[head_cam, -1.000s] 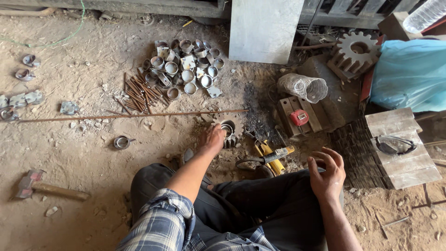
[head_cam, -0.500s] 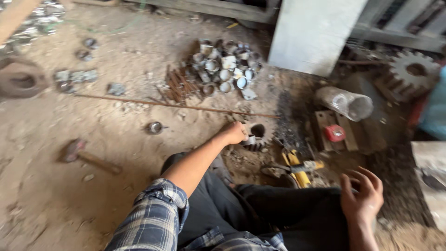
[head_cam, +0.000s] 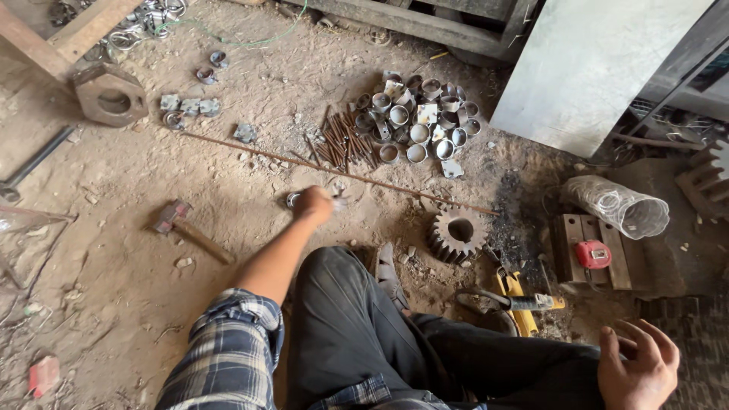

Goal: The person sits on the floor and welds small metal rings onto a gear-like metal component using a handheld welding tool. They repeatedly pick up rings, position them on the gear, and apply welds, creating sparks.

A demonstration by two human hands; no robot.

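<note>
Seated on a dirt workshop floor, you reach your left hand [head_cam: 313, 203] forward, fingers curled over a small metal ring [head_cam: 293, 200] on the ground; the blur hides whether you actually pinch it. Your right hand [head_cam: 636, 366] hovers by your knee, fingers loosely spread, holding nothing. A thin rod [head_cam: 334, 173] lies just beyond the ring, a gear [head_cam: 458, 234] to its right, a hammer [head_cam: 190, 232] to its left. A red, box-shaped tape measure [head_cam: 592, 254] sits on a wooden block [head_cam: 571, 258].

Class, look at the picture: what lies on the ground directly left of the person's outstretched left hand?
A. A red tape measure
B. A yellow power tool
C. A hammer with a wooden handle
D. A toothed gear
C: the hammer lies on the dirt left of the left hand.
</note>
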